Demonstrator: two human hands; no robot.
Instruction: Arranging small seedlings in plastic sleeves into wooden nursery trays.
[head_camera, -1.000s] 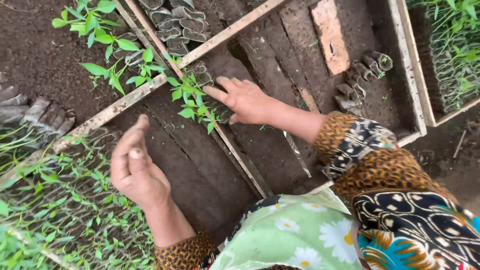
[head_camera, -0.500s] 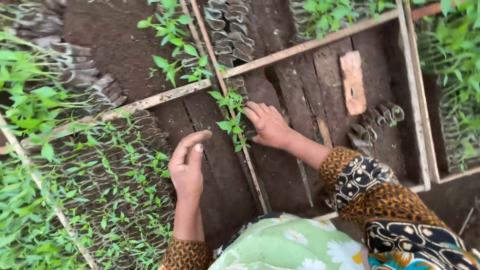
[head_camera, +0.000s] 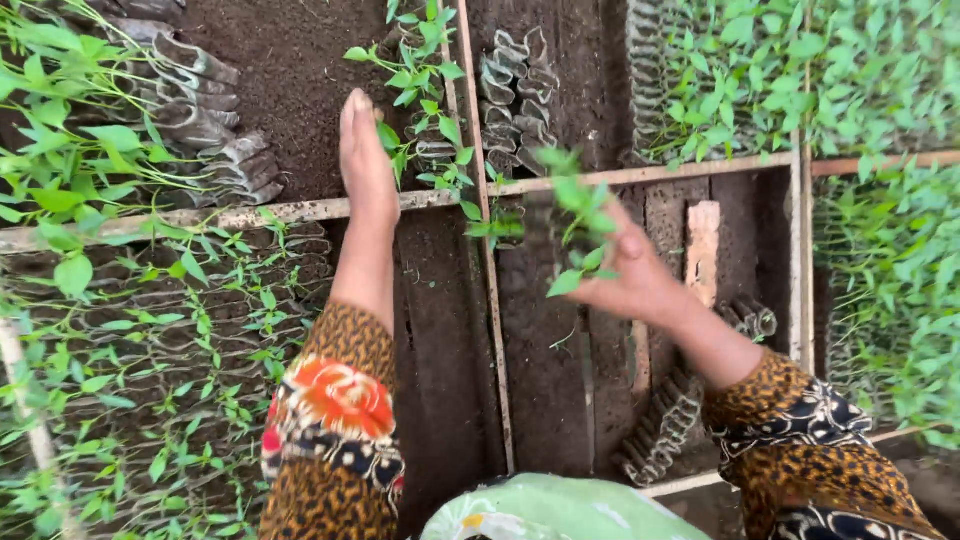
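Observation:
My left hand (head_camera: 365, 165) stretches forward, fingers straight and together, over dark soil beside a clump of green seedlings (head_camera: 425, 75) in small bags. It crosses a horizontal wooden slat (head_camera: 260, 212) and holds nothing. My right hand (head_camera: 625, 275) is lifted above the bare bed, closed on a bagged seedling (head_camera: 570, 215) with green leaves; it looks blurred. Both arms wear patterned brown sleeves.
A thin vertical slat (head_camera: 487, 300) divides the bed. Dense seedlings fill the left (head_camera: 130, 360) and the right side (head_camera: 880, 300). Empty dark bags (head_camera: 205, 130) lie at upper left; more bags (head_camera: 665, 425) lie on their side at lower right. A brick (head_camera: 702, 250) sits near my right hand.
My left hand reached forward past the horizontal slat. My right hand picked up a seedling and lifted it. The camera view shifted, showing more of the beds.

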